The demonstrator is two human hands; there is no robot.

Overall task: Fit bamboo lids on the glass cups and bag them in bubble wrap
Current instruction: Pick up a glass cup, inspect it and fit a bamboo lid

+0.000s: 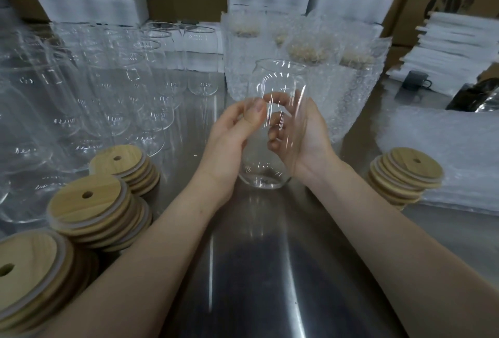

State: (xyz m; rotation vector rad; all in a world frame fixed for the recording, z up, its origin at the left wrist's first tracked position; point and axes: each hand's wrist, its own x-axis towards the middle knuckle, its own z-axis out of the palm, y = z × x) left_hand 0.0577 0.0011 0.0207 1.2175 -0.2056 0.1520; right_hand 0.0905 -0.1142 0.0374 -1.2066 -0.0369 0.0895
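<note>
Left fingers [255,115], right fingers [273,133], glass cup [279,76] clasped between

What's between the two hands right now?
A clear lidless glass cup, gripped by left hand and right hand; shown in the head view.

Steel table [256,270]. Far left, rows of bare cups [108,89]; near left, three lid stacks [89,202]; right, another stack [407,173] beside bubble bags [445,148]; behind, wrapped cups [324,81].
</note>
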